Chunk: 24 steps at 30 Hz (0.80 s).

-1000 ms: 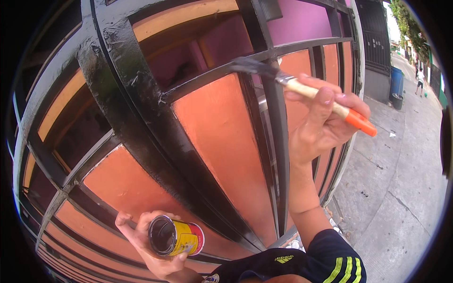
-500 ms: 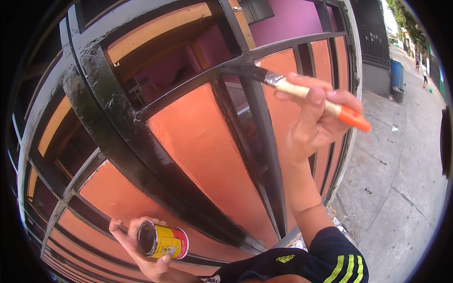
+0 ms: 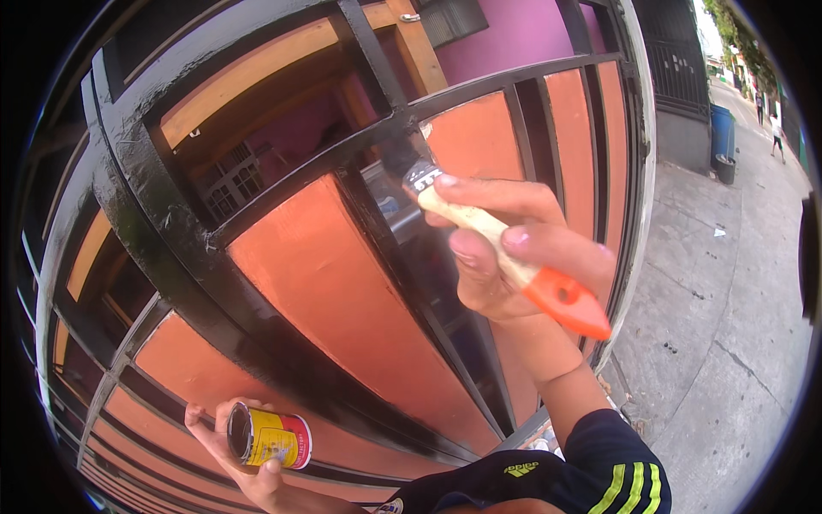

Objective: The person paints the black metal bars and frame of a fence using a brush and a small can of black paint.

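Note:
In my right hand (image 3: 522, 240) is a paintbrush (image 3: 467, 211) with a pale handle, an orange end and a metal ferrule. Its dark bristles meet the black metal frame of a gate (image 3: 300, 182), close to where a crossbar joins an upright. My left hand (image 3: 244, 467) is closed round a small yellow and red paint can (image 3: 276, 439), low at the left. The can is tilted with its open mouth turned left, and dark paint coats the inside. An orange panel (image 3: 360, 300) of the gate lies between my two hands.
Behind the gate's openings there are purple walls (image 3: 514, 38) and wooden beams (image 3: 248, 81). Along the right runs a concrete pavement (image 3: 685, 325) with a blue barrel (image 3: 722, 137). Farther off, a person (image 3: 777, 137) is on the street.
The brush has swung more upright, its handle end moving down and left with my right hand. My left hand and the can have shifted slightly left in the picture.

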Motion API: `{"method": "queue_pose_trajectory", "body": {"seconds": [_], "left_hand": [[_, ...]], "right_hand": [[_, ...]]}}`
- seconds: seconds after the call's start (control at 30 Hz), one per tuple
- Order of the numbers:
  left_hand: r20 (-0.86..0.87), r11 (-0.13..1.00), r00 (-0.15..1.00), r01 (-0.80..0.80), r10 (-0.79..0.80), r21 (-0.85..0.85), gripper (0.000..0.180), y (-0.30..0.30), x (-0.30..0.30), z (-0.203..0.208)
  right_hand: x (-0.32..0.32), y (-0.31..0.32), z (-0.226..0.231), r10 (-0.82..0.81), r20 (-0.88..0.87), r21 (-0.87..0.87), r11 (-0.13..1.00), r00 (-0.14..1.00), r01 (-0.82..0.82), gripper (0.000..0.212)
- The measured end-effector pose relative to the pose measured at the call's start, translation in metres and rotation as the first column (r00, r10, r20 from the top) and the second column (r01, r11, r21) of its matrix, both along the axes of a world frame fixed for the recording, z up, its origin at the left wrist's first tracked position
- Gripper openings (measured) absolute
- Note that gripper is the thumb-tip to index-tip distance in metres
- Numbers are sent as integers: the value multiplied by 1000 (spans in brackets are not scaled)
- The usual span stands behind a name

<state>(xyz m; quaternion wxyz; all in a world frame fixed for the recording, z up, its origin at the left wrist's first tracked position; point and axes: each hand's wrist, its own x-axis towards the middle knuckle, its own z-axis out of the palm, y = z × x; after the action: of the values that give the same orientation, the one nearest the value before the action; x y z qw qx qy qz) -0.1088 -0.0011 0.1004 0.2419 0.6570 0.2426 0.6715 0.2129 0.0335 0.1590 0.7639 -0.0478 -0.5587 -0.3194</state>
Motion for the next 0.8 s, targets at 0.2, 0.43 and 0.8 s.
{"method": "queue_pose_trajectory", "body": {"seconds": [0.2,0.43,0.8], "left_hand": [[-11,1000,1000,6,-5,20,105,0,-1,-3],[13,996,998,-68,67,58,101,-4,2,-5],[11,993,1000,-18,17,119,82,-4,2,-10]], "right_hand": [[37,13,14,364,-268,86,931,892,-354,29],[81,16,17,30,-384,184,982,923,45,29],[102,10,8,29,-494,102,994,869,25,21]]}}
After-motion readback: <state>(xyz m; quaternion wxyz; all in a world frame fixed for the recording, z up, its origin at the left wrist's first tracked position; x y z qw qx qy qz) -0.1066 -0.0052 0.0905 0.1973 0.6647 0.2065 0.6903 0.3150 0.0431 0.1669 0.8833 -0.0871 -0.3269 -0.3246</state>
